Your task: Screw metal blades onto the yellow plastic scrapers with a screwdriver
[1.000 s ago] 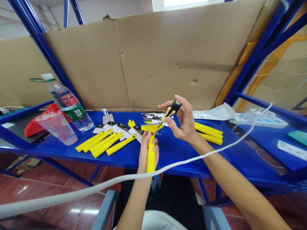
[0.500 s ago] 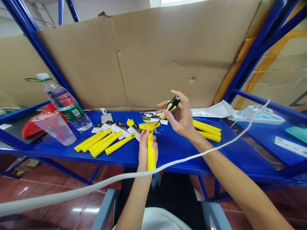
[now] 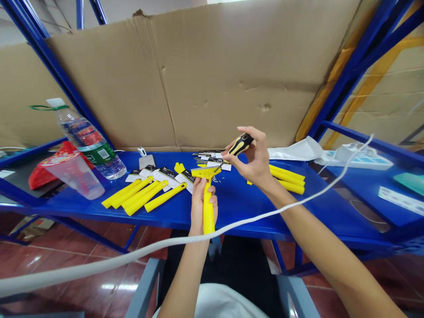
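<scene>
Upright in my left hand (image 3: 200, 201) is a yellow scraper (image 3: 208, 210), its wide head at the top and my fingers wrapped round the handle just below. My right hand (image 3: 256, 157) is closed on a black and pale-yellow screwdriver (image 3: 240, 145). The screwdriver leans down to the left, and its tip reaches the right side of the scraper head. Whether it sits in a screw is too small to tell. Small screws (image 3: 217, 180) lie on the blue table just behind the scraper.
Yellow handles (image 3: 142, 194) lie on printed cards at left; more yellow handles (image 3: 288, 179) lie at right. A water bottle (image 3: 96, 148) and a pink translucent cup (image 3: 77, 176) stand at far left. A white cable (image 3: 258, 219) crosses in front. Cardboard (image 3: 215, 79) walls the back.
My right hand has shifted slightly right, and the screwdriver is tilted lower, away from upright. My left hand holds the scraper nearly still.
</scene>
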The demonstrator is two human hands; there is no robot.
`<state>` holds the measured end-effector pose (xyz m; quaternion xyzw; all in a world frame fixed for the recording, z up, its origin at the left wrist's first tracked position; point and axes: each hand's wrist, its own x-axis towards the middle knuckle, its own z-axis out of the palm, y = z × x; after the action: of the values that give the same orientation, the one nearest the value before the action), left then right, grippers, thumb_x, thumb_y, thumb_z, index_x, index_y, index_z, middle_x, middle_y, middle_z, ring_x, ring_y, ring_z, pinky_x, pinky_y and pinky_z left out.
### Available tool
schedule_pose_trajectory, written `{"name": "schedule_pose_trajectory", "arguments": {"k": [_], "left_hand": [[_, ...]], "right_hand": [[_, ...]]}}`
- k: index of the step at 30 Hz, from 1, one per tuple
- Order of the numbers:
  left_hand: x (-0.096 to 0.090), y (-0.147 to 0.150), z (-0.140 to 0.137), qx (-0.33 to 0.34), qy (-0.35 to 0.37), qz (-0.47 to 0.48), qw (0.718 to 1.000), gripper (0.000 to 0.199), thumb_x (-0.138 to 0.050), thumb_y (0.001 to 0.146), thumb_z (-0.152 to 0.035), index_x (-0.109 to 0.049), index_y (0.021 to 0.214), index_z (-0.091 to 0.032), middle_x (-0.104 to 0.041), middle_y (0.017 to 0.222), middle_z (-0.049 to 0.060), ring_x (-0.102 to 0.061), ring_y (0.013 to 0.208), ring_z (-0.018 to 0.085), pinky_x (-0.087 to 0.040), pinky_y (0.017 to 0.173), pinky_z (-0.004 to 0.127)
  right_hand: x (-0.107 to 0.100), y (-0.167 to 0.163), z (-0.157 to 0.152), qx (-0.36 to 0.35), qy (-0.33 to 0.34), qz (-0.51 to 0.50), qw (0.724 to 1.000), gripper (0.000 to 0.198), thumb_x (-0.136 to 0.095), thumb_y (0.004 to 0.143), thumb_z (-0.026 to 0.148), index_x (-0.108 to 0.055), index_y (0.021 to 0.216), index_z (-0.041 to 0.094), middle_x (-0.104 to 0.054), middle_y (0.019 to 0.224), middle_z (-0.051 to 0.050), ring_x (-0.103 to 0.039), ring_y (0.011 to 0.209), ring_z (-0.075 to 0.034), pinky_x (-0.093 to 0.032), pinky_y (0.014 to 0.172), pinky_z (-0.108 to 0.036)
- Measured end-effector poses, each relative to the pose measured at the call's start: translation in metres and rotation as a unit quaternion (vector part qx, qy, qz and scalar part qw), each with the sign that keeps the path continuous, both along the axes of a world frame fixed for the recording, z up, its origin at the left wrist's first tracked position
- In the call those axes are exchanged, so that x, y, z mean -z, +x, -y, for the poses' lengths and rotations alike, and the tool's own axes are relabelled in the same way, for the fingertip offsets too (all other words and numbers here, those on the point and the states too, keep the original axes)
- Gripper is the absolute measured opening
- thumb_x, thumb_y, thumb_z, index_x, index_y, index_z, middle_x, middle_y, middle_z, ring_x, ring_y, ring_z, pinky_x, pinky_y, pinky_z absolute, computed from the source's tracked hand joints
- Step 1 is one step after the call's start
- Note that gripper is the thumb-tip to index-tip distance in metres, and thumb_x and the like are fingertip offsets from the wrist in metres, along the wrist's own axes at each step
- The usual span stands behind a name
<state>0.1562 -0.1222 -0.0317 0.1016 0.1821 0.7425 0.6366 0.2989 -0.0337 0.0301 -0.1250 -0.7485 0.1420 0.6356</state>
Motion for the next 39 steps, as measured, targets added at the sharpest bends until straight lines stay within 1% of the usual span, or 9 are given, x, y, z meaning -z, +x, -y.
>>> {"name": "schedule_pose_trajectory", "arguments": {"k": [4, 9, 13, 18, 22, 27, 32, 36, 39], "left_hand": [[0.001, 0.000, 0.000, -0.005, -0.004, 0.001, 1.000, 0.019, -0.060, 0.107, -0.015, -0.053, 0.122, -0.025, -0.066, 0.114, 0.004, -0.062, 0.063, 0.003, -0.044, 0.042, 0.009], [0.001, 0.000, 0.000, -0.003, -0.006, 0.000, 1.000, 0.019, -0.061, 0.106, -0.014, -0.055, 0.120, -0.026, -0.066, 0.114, 0.004, -0.062, 0.064, 0.002, -0.044, 0.043, 0.009], [0.000, 0.000, 0.000, -0.010, -0.013, -0.002, 1.000, 0.023, -0.067, 0.102, -0.014, -0.056, 0.118, -0.026, -0.066, 0.114, 0.003, -0.061, 0.063, 0.002, -0.043, 0.044, 0.008], [-0.003, 0.002, 0.001, -0.009, -0.018, -0.009, 1.000, 0.018, -0.062, 0.105, -0.014, -0.055, 0.118, -0.025, -0.066, 0.114, 0.003, -0.061, 0.064, 0.002, -0.042, 0.044, 0.007], [-0.009, 0.004, 0.002, -0.028, -0.040, 0.001, 0.999, 0.015, -0.056, 0.108, -0.015, -0.054, 0.119, -0.025, -0.065, 0.110, 0.003, -0.059, 0.061, 0.002, -0.040, 0.043, 0.008], [-0.010, 0.004, 0.003, -0.018, -0.037, 0.001, 0.999, 0.016, -0.058, 0.106, -0.013, -0.055, 0.117, -0.024, -0.066, 0.112, 0.004, -0.059, 0.060, 0.002, -0.040, 0.042, 0.008], [-0.003, 0.001, 0.001, -0.018, -0.021, 0.002, 1.000, 0.019, -0.062, 0.105, -0.014, -0.056, 0.118, -0.025, -0.066, 0.116, 0.004, -0.061, 0.063, 0.002, -0.042, 0.043, 0.008], [-0.005, 0.002, 0.002, -0.017, -0.023, -0.003, 1.000, 0.021, -0.063, 0.103, -0.014, -0.058, 0.120, -0.025, -0.067, 0.115, 0.004, -0.061, 0.062, 0.002, -0.042, 0.043, 0.008], [-0.008, 0.003, 0.003, -0.024, -0.035, -0.006, 0.999, 0.024, -0.066, 0.101, -0.014, -0.057, 0.121, -0.025, -0.068, 0.114, 0.004, -0.060, 0.061, 0.002, -0.042, 0.042, 0.007]], "right_hand": [[0.002, -0.001, -0.002, -0.046, -0.021, 0.023, 0.998, 0.055, -0.048, 0.113, 0.057, -0.032, 0.163, 0.043, -0.066, 0.138, -0.008, -0.078, 0.112, -0.028, -0.069, 0.094, -0.051], [0.005, 0.000, -0.006, 0.021, -0.015, -0.017, 1.000, 0.068, -0.073, 0.096, 0.066, -0.046, 0.154, 0.043, -0.068, 0.126, -0.007, -0.079, 0.102, -0.031, -0.069, 0.089, -0.055], [0.002, -0.002, -0.002, -0.049, -0.040, 0.013, 0.998, 0.063, -0.063, 0.105, 0.059, -0.035, 0.159, 0.042, -0.068, 0.135, -0.007, -0.078, 0.113, -0.030, -0.067, 0.098, -0.054], [0.003, -0.003, -0.001, 0.039, -0.018, -0.017, 0.999, 0.068, -0.075, 0.097, 0.062, -0.043, 0.152, 0.039, -0.071, 0.104, -0.004, -0.077, 0.089, -0.029, -0.069, 0.085, -0.053], [0.002, -0.003, -0.003, -0.009, -0.021, 0.016, 1.000, 0.070, -0.066, 0.103, 0.061, -0.032, 0.160, 0.040, -0.068, 0.130, -0.008, -0.078, 0.105, -0.028, -0.068, 0.095, -0.053], [0.001, -0.002, -0.002, 0.017, -0.046, 0.006, 0.999, 0.075, -0.070, 0.099, 0.065, -0.033, 0.159, 0.038, -0.073, 0.113, -0.007, -0.079, 0.094, -0.028, -0.070, 0.083, -0.050], [0.000, -0.001, -0.001, -0.023, -0.056, 0.021, 0.998, 0.066, -0.055, 0.107, 0.064, -0.028, 0.162, 0.041, -0.066, 0.142, -0.010, -0.078, 0.111, -0.029, -0.070, 0.091, -0.051], [0.001, -0.001, -0.002, 0.033, -0.040, 0.004, 0.999, 0.065, -0.064, 0.103, 0.063, -0.038, 0.158, 0.039, -0.073, 0.116, -0.007, -0.078, 0.096, -0.028, -0.070, 0.082, -0.051], [0.001, 0.000, -0.001, 0.031, -0.035, 0.014, 0.999, 0.066, -0.062, 0.104, 0.064, -0.036, 0.160, 0.040, -0.072, 0.125, -0.008, -0.078, 0.102, -0.028, -0.071, 0.083, -0.050]]}}
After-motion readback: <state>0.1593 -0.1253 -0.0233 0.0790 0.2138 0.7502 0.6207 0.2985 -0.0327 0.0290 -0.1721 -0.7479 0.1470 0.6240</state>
